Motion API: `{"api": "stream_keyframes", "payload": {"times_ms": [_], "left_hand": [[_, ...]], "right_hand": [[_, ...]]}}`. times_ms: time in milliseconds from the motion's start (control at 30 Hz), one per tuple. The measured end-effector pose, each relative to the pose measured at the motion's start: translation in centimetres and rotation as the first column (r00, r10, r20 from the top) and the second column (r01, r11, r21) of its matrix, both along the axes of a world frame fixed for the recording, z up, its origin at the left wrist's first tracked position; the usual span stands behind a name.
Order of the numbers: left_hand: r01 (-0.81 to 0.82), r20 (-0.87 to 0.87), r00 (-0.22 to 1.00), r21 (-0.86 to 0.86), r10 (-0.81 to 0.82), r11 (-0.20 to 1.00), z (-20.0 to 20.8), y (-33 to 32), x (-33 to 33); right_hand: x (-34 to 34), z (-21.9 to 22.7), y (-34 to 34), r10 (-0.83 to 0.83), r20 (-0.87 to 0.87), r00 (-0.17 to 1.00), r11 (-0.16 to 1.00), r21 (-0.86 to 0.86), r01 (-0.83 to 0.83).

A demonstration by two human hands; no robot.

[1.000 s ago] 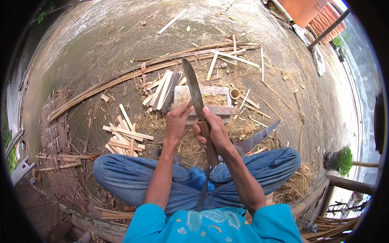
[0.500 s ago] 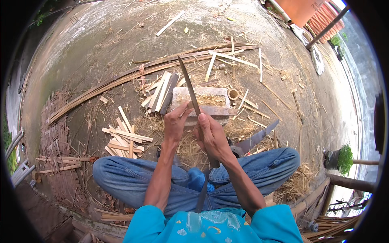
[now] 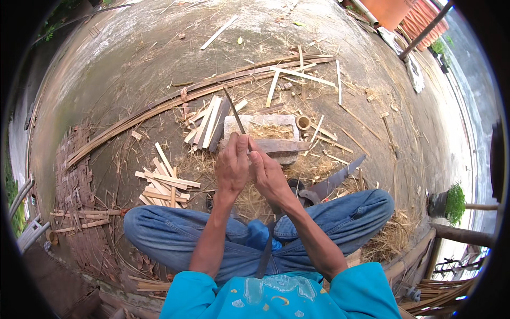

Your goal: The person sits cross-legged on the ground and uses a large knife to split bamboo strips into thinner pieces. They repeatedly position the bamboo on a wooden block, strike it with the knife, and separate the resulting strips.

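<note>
Both my hands meet in front of me over the near edge of a pale stone block (image 3: 234, 125). My right hand (image 3: 270, 175) is closed round a long, narrow, dark knife (image 3: 234, 110), whose pointed tip is directed away from me and turned nearly edge-on. Against it my left hand (image 3: 232, 165) is pinched, thumb and fingers together; anything between them is hidden. Just beyond my fingers, a broad dark blade (image 3: 281, 145) lies across the block's near side. Below the right wrist, a handsaw (image 3: 337, 179) rests on the ground.
Pale split sticks lie in one pile (image 3: 164, 183) at left and another bundle (image 3: 210, 123) beside the block. Long bamboo strips (image 3: 154, 112) curve across behind. A short bamboo tube (image 3: 303, 123) stands right of the block. Shavings (image 3: 390, 236) surround my crossed legs.
The knife has rolled from showing its flat side to nearly edge-on, and its tip has dropped a little toward the left. My hands have moved closer together.
</note>
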State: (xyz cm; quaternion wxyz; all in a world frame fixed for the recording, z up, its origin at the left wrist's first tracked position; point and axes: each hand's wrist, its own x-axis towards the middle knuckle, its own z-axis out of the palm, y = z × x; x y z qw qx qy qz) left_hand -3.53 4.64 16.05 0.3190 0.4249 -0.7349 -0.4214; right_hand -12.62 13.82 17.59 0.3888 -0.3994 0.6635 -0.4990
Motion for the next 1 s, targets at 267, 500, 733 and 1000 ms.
{"api": "stream_keyframes", "payload": {"times_ms": [267, 500, 733, 1000], "left_hand": [[-0.005, 0.087, 0.996, 0.059, 0.0, 0.998, -0.4, -0.4, 1.1], [-0.098, -0.004, 0.995, 0.222, 0.102, 0.97, -2.4, -4.3, 8.2], [-0.06, -0.055, 0.996, 0.164, 0.07, 0.985, -3.0, -4.1, 7.9], [-0.056, -0.057, 0.996, 0.123, 0.063, 0.991, -2.2, -2.9, 6.0]], "right_hand": [[0.6, -9.4, 1.3, -0.061, -0.081, 0.995, 0.974, 0.214, 0.077], [1.4, -16.3, 2.7, -0.146, 0.082, 0.986, 0.935, 0.337, 0.111], [2.3, -11.9, 2.2, -0.158, 0.345, 0.925, 0.943, 0.332, 0.037], [4.6, -10.9, 3.0, -0.025, 0.086, 0.996, 0.982, 0.19, 0.008]]}}
